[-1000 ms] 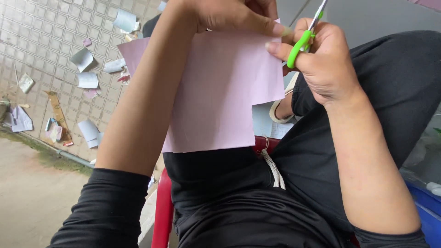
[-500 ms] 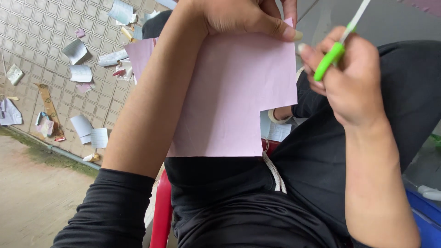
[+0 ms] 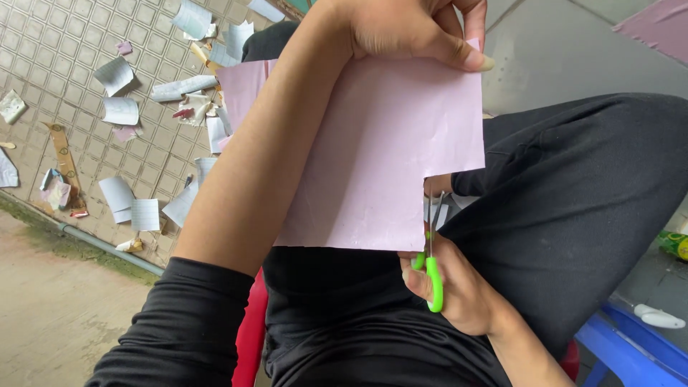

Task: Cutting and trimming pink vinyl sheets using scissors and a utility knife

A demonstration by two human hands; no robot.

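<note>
The left hand (image 3: 412, 32) sits high in the view, forearm running up from the lower left with the black sleeve pushed to the elbow, wrist bent, thumb and fingers pinching the top edge of a pink sheet of paper (image 3: 380, 150) that hangs down over the lap. Below it, the right hand (image 3: 448, 287) comes up from the lower right, palm toward the body, fingers curled closed through the green handles of a pair of scissors (image 3: 432, 247). The blades point straight up and meet the paper at the inside corner of a notch already cut from its lower right; they look nearly closed. Off to the left, paper scraps (image 3: 122, 111) lie scattered across the tiled floor (image 3: 43, 57). A blue stool (image 3: 631, 347) shows at lower right.
</note>
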